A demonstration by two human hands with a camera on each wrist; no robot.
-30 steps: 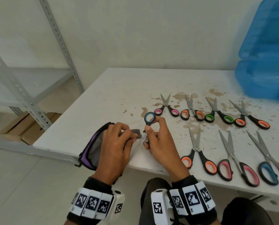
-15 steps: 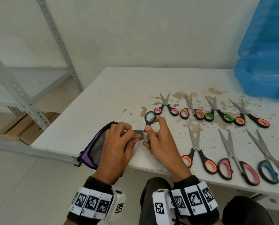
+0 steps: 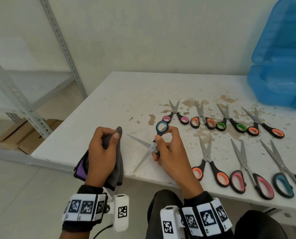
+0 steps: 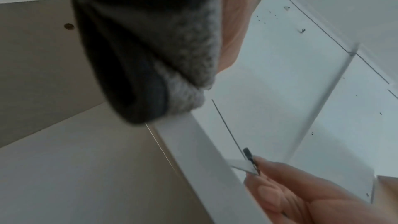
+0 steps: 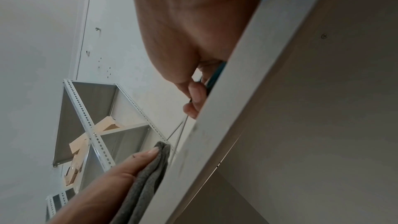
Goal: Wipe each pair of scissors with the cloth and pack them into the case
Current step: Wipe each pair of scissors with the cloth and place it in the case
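My right hand [image 3: 162, 145] grips a small pair of scissors with blue-lined black handles [image 3: 161, 127] above the table's front edge. Its blades [image 3: 140, 144] are spread open and point left, bare. My left hand [image 3: 105, 144] holds a folded grey cloth with purple trim [image 3: 116, 168], a short way left of the blade tips and apart from them. The grey cloth [image 5: 148, 173] shows under my left thumb in the right wrist view, and fills the top of the left wrist view as the cloth [image 4: 183, 54]. The blue plastic case [image 3: 280, 62] stands open at the far right.
Several more scissors lie in two rows on the stained white table [image 3: 126, 94], among them a pink pair [image 3: 175, 116] and a large orange pair [image 3: 210, 168]. A grey metal shelf rack [image 3: 19, 104] and cardboard boxes [image 3: 23, 135] stand to the left, beyond the table.
My left hand has pulled the cloth left off the blades, which it covered before. The blades now show bare and spread. The right hand has held its place.
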